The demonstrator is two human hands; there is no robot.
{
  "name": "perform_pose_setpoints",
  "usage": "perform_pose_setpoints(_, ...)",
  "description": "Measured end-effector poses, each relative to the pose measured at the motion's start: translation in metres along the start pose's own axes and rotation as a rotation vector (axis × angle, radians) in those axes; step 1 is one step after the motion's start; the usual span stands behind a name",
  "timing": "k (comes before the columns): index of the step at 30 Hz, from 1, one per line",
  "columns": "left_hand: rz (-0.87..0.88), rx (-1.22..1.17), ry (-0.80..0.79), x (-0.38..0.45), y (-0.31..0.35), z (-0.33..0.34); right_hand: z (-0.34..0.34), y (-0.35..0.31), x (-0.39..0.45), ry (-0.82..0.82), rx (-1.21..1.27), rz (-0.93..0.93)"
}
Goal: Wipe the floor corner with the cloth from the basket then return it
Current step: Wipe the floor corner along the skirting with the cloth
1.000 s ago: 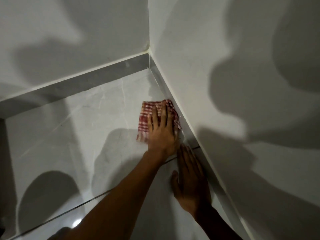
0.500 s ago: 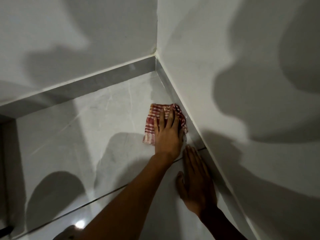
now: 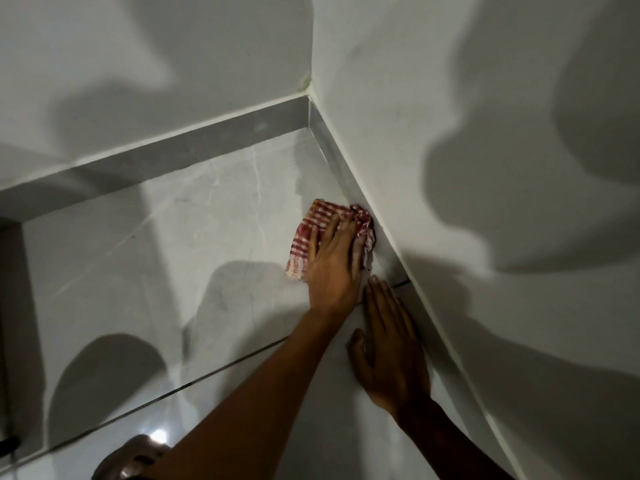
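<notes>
Cloth [image 3: 304, 237] pushed against skirting [image 3: 349, 178], left hand [image 3: 332, 268] covering half

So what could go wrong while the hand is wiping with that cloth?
The cloth is bunched against the skirting, so the left hand may miss some floor along that edge. The tiles look shiny, perhaps slippery, so the right hand braced flat on them could slide. No basket shows here.
</notes>
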State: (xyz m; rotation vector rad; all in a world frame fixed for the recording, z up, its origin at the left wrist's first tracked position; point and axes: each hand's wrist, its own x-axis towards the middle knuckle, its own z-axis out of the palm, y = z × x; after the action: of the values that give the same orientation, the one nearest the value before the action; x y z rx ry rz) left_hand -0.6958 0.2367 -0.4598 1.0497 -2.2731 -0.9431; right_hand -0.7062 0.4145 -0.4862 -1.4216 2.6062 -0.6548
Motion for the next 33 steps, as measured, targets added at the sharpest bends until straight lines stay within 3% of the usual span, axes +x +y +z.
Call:
perform_pose_setpoints(4, 0.076, -0.040, -0.023, -0.003, -0.005, -0.002, -0.001, -0.002, 0.001, -0.003, 0.015, 0.003)
perform_pose_setpoints(8, 0.157, 0.163, -0.065, -0.004, -0.005, -0.001, 0.000, -0.001, 0.000, 0.002, 0.033, 0.003)
perform_pose_setpoints(17, 0.025, 0.431, -0.222, -0.008, -0.003, 0.011, 0.003, -0.001, 0.002, -0.013, 0.082, 0.044)
perform_pose_setpoints(21, -0.001, 0.449, -0.231, 0.006, -0.003, 0.007, 0.002, 0.001, 0.000, -0.028, 0.046, 0.031)
perform_pose_setpoints(25, -0.141, 0.427, -0.322, 0.044, 0.004, 0.001, 0.003, 0.001, -0.001, -0.043, 0.006, 0.047)
perform_pose_setpoints(33, -0.090, 0.475, -0.395, 0.031, 0.004, -0.004, 0.001, 0.001, 0.000, -0.056, -0.002, 0.046)
